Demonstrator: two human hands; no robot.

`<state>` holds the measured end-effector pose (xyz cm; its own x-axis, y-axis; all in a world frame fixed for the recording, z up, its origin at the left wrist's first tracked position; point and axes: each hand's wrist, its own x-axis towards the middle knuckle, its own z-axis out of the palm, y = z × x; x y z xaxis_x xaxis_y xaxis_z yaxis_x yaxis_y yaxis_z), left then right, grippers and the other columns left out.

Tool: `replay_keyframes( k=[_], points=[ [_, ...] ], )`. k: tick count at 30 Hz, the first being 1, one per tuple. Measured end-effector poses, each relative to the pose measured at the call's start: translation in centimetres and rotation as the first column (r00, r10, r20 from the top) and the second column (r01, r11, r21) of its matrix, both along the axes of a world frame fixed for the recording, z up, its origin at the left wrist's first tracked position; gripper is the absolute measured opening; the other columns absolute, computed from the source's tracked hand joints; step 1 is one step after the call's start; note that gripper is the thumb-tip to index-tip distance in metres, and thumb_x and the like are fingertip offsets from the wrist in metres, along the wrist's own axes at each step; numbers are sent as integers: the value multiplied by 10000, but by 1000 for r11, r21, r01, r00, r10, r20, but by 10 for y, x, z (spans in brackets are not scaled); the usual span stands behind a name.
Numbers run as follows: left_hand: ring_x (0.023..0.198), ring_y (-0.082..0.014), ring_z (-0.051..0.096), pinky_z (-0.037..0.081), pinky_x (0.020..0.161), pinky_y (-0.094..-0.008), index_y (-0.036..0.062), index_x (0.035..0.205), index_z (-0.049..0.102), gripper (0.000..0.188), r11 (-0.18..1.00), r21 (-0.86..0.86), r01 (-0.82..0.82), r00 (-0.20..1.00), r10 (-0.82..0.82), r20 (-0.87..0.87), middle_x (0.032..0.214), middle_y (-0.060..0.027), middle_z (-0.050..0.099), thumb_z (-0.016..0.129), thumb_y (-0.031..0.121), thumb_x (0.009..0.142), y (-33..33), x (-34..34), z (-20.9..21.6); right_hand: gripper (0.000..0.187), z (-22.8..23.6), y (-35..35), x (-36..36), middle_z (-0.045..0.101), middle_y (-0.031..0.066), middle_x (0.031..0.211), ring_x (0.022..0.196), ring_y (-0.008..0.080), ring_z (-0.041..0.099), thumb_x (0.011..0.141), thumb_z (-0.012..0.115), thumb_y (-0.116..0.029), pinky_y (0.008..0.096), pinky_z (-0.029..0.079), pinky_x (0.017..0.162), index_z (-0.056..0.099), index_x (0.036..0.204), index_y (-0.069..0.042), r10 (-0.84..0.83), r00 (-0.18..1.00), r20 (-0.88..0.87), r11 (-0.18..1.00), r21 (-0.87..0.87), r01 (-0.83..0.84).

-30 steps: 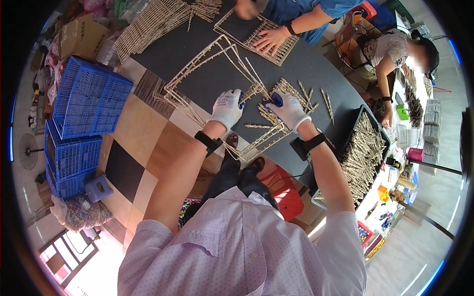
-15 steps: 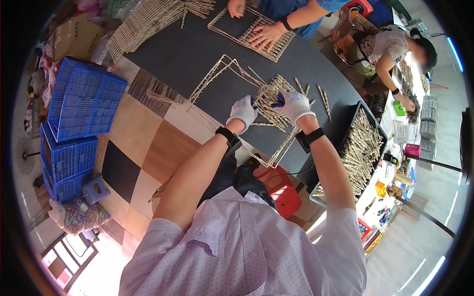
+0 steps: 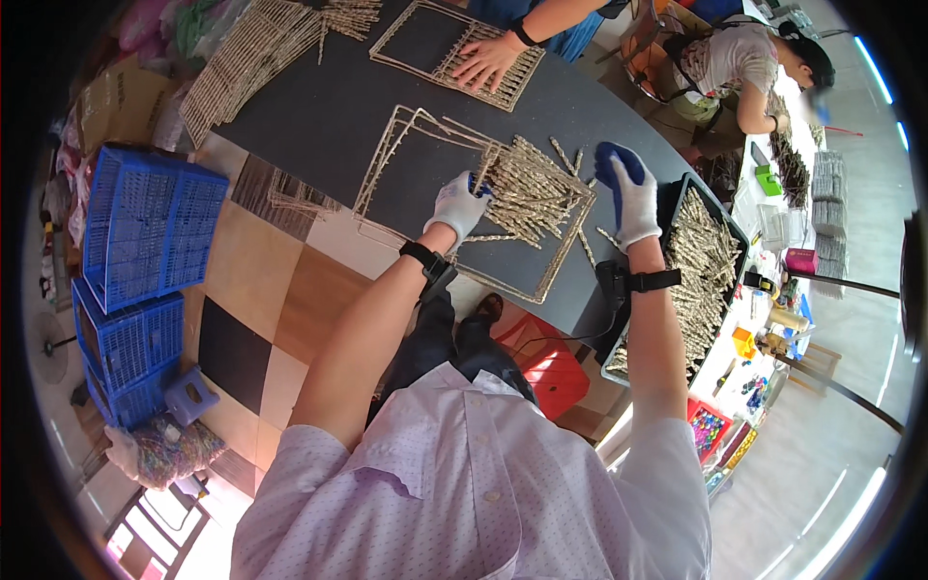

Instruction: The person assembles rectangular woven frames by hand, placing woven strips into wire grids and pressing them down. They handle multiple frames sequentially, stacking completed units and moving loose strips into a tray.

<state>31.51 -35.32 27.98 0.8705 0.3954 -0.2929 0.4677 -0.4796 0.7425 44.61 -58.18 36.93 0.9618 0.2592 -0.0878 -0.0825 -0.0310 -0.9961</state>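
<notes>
I could steer over the dark tabletop (image 3: 309, 116) left of the pale frames (image 3: 567, 248); rightward, 1 stick heap (image 3: 532, 188), the right hand (image 3: 630, 188) and 1 black tray (image 3: 725, 218) obstruct me, 1 co-worker's hand (image 3: 486, 63) beyond.

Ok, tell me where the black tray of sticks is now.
In the head view, the black tray is right of centre, at the right edge of the dark table, right of the right hand and partly behind that forearm.

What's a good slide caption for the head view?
Gloved left hand at a rectangular frame and twisted sticks, right hand open nearby.
</notes>
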Motion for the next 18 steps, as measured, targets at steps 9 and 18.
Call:
replay_keyframes(
  k=[9,18],
  points=[
    [833,-296,656,507,741,-366,53,965,636,239,997,-66,48,996,-43,74,901,-148,678,695,207,792,4,-9,10,386,-48,-39,-34,585,49,727,602,128,565,997,454,-323,261,466,548,579,1200,-18,391,822,-414,892,-51,-450],
    [775,-321,645,504,710,-385,40,1000,612,279,991,-122,53,972,-23,235,847,-161,658,708,193,788,27,-36,57,341,-71,2,-43,652,95,915,743,197,610,987,492,-318,332,512,679,636,1033,-11,680,585,-443,510,858,58]
  ],
)
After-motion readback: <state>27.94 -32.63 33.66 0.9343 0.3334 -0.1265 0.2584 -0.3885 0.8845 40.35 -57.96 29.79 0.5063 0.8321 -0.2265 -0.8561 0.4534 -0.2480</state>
